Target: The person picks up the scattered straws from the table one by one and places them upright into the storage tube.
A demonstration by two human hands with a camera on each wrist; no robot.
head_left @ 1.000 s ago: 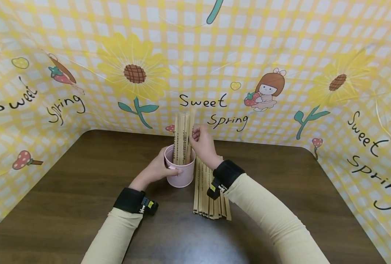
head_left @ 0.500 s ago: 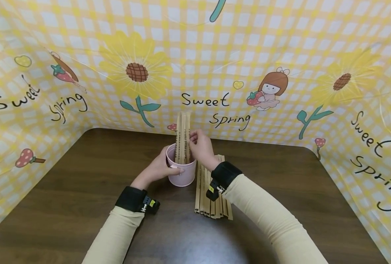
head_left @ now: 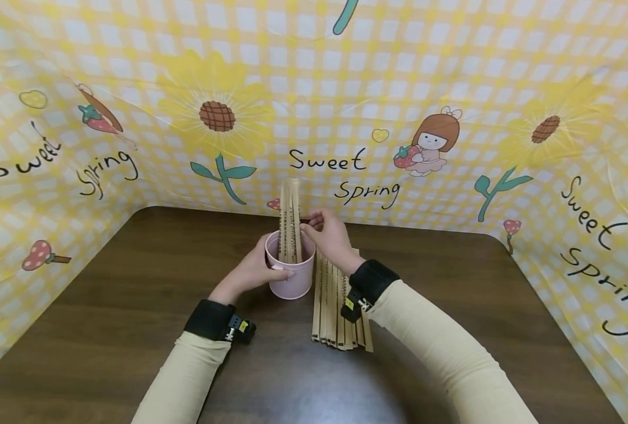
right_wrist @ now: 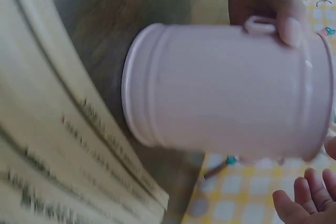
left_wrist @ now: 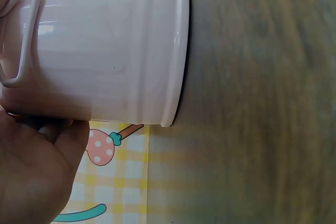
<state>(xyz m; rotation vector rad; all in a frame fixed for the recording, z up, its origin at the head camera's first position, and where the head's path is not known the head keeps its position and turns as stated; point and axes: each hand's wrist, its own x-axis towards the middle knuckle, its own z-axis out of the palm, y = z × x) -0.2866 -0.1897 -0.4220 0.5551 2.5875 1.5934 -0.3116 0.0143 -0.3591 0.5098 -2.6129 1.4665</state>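
My left hand grips a pale pink bucket from its left side, the thumb over the front near a small handle loop. The bucket stands upright on the table. Several long, slim, tan paper-wrapped sticks with dark print rise out of it, leaning slightly. Just right of the rim is my right hand, its fingers loosely bent and nothing visible in them. In the right wrist view its fingers hang apart beside the rim. More of the same sticks lie side by side under my right wrist.
A dark brown wooden table carries everything. Behind and to both sides hangs a yellow checked cloth with printed flowers and lettering, close behind the bucket.
A stick that my right hand held upright at the bucket's right side has gone down among the others. The right hand has let go and shifted slightly right. The left hand keeps its grip.
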